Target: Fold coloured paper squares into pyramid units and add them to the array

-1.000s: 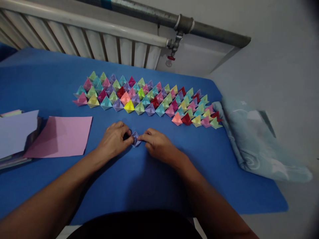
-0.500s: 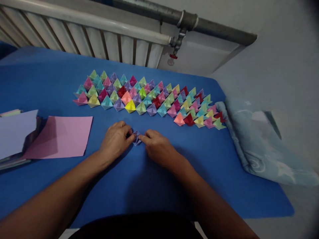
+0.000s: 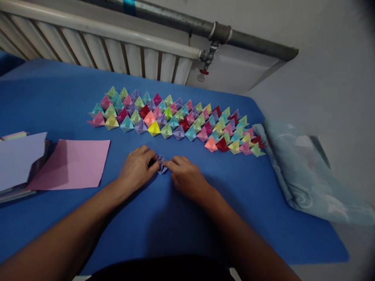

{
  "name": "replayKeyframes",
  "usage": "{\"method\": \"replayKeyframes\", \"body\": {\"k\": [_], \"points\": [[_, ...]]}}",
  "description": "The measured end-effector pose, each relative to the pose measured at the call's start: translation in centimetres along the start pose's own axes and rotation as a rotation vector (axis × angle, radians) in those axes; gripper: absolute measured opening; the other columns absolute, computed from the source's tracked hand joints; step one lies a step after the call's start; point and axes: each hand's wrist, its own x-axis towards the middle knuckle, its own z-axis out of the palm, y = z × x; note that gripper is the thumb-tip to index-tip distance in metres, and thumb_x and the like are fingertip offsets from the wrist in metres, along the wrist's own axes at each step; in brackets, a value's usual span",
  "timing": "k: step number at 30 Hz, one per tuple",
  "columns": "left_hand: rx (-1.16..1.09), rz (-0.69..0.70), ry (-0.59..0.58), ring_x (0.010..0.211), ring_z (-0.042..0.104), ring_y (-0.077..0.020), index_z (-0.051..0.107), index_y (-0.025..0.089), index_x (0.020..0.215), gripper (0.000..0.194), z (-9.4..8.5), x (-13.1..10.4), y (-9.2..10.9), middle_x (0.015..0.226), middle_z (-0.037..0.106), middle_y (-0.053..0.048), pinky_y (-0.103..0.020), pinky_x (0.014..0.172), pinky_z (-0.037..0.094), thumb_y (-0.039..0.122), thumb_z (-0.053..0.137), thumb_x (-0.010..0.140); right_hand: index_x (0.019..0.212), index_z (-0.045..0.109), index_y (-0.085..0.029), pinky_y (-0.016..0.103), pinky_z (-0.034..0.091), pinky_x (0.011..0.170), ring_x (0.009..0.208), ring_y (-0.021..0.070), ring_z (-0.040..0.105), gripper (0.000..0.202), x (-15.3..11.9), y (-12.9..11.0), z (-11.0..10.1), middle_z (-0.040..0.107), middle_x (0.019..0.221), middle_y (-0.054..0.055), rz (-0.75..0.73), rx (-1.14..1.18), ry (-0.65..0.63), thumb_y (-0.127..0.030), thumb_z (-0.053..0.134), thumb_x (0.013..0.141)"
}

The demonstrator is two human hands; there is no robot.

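Observation:
A small purple origami boat lies on the blue tabletop between my two hands. My left hand pinches its left side between thumb and fingers. From the other side, my right hand is closed on it, with the index finger pressed at its middle. The fingertips cover part of the folded paper. Beyond the hands stand several rows of folded paper boats in pink, yellow, green, blue, purple and red.
Left of my hands lies a pink paper sheet, partly under a stack of coloured paper. A folded light-blue blanket rests on the right edge of the blue table. Behind are a white radiator and a pipe with a red-handled valve.
The view has shifted slightly, so most things sit a little lower in the picture. Both hands stay on the purple boat in nearly the same pose.

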Motion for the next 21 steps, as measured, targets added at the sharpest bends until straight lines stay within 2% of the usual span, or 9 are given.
{"method": "replayKeyframes", "body": {"k": [4, 7, 9, 12, 14, 18, 21], "points": [[-0.075, -0.007, -0.042, 0.083, 0.058, -0.0214, 0.068, 0.020, 0.082, 0.015, -0.3, 0.1, -0.3, 0.085, 0.059, -0.004, -0.036, 0.078, 0.046, 0.029, 0.058, 0.087, 0.122, 0.069, -0.017, 0.032, 0.047, 0.084, 0.098, 0.0223, 0.057, 0.038, 0.0, 0.1, 0.0, 0.066, 0.110, 0.012, 0.016, 0.028, -0.008, -0.009, 0.044, 0.095], [-0.194, -0.028, -0.065, 0.079, 0.060, -0.0189, 0.068, 0.019, 0.087, 0.016, -1.2, 0.0, -0.4, 0.086, 0.061, -0.003, -0.033, 0.073, 0.047, 0.033, 0.060, 0.083, 0.123, 0.067, -0.018, 0.030, 0.047, 0.089, 0.099, 0.0194, 0.059, 0.042, -0.1, 0.7, 0.0, 0.065, 0.107, 0.009, 0.001, 0.186, 0.038, -0.003, 0.047, 0.089], [-0.231, -0.034, -0.071, 0.072, 0.059, -0.0163, 0.068, 0.019, 0.088, 0.015, -2.0, -0.1, -0.5, 0.085, 0.060, -0.002, -0.030, 0.068, 0.047, 0.029, 0.057, 0.082, 0.122, 0.067, -0.018, 0.028, 0.047, 0.091, 0.097, 0.0165, 0.059, 0.045, -0.3, 1.2, 0.0, 0.063, 0.104, 0.007, -0.021, 0.300, 0.088, 0.000, 0.047, 0.086], [-0.205, 0.006, -0.075, 0.065, 0.056, -0.0137, 0.067, 0.019, 0.085, 0.015, -2.8, -0.6, -0.6, 0.083, 0.060, -0.001, -0.028, 0.064, 0.046, 0.021, 0.053, 0.079, 0.116, 0.070, -0.019, 0.027, 0.047, 0.088, 0.093, 0.0149, 0.059, 0.042, -0.6, 1.6, -0.1, 0.061, 0.100, 0.005, -0.048, 0.354, 0.108, 0.000, 0.047, 0.087], [-0.176, 0.072, -0.098, 0.068, 0.059, -0.0139, 0.068, 0.020, 0.087, 0.019, -3.1, -0.9, -0.7, 0.086, 0.062, -0.002, -0.028, 0.066, 0.047, 0.018, 0.050, 0.080, 0.116, 0.070, -0.020, 0.027, 0.047, 0.086, 0.089, 0.0146, 0.057, 0.040, -0.8, 1.7, -0.2, 0.059, 0.097, 0.005, -0.057, 0.337, 0.082, -0.001, 0.048, 0.089], [-0.062, 0.186, -0.154, 0.080, 0.063, -0.0172, 0.072, 0.021, 0.096, 0.029, -2.8, -1.6, -0.6, 0.094, 0.066, -0.004, -0.029, 0.071, 0.049, 0.015, 0.045, 0.086, 0.119, 0.070, -0.023, 0.026, 0.045, 0.081, 0.084, 0.0142, 0.054, 0.038, -0.8, 1.7, -0.3, 0.056, 0.094, 0.004, -0.076, 0.271, 0.035, -0.005, 0.050, 0.092], [0.030, 0.234, -0.172, 0.081, 0.064, -0.0191, 0.074, 0.023, 0.105, 0.035, -2.4, -1.9, -0.5, 0.094, 0.067, -0.006, -0.030, 0.068, 0.049, 0.016, 0.042, 0.093, 0.120, 0.069, -0.023, 0.026, 0.043, 0.079, 0.083, 0.0145, 0.052, 0.037, -0.8, 1.7, -0.3, 0.056, 0.092, 0.003, -0.089, 0.230, 0.026, -0.006, 0.049, 0.094]]}}
